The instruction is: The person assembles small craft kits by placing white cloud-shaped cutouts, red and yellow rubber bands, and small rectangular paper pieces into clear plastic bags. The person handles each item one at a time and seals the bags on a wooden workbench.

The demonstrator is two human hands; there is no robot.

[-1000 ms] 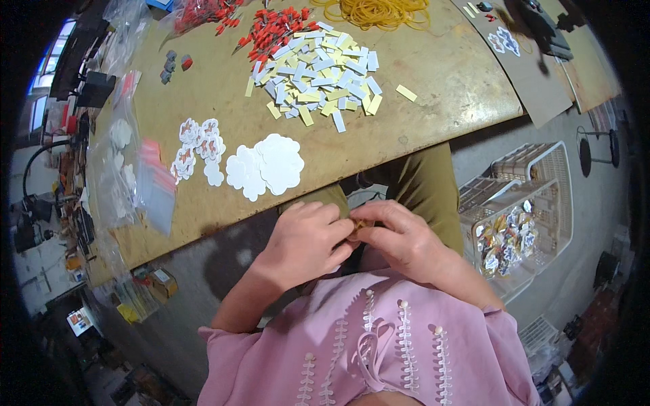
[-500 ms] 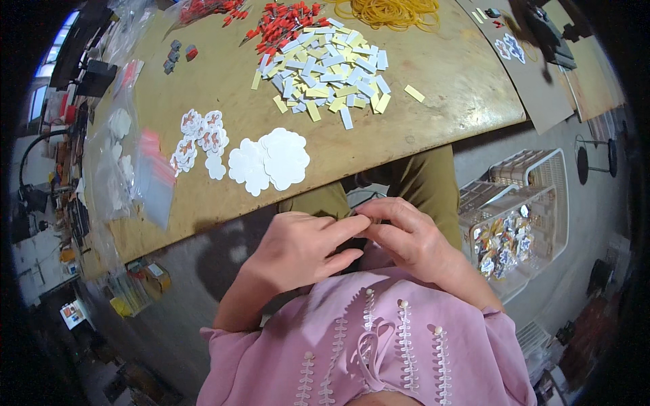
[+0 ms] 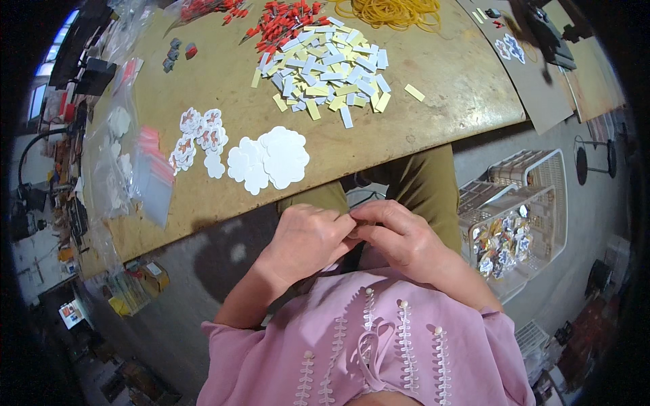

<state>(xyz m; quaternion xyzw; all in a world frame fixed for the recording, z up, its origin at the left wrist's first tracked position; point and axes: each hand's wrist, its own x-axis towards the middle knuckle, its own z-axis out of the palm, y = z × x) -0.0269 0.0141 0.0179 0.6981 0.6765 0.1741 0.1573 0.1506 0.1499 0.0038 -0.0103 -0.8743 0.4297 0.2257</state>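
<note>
Over my lap, just off the table's front edge, my left hand [image 3: 305, 238] and my right hand [image 3: 398, 233] meet at the fingertips. Both are closed, with thumbs and forefingers pinched together. Whatever lies between them is hidden by the fingers. A pale sliver shows under the left hand, too small to name. Nearest on the table [image 3: 447, 115] lie large white flower-shaped cards [image 3: 286, 158]. Left of them is a cluster of small white cut-outs [image 3: 191, 139] with brown-orange prints.
Yellow and pale blue strips [image 3: 332, 71] form a pile behind, beside red-capped metal pieces [image 3: 284, 24] and yellow rubber bands [image 3: 396, 12]. Clear zip bags [image 3: 154, 183] lie at left. To the right, a white plastic basket [image 3: 558, 203] holds wrapped printed pieces [image 3: 504, 240].
My left fingers have curled in from a more stretched pose, and the left hand has turned slightly. The right hand has shifted a little left. The things on the table look unmoved.
</note>
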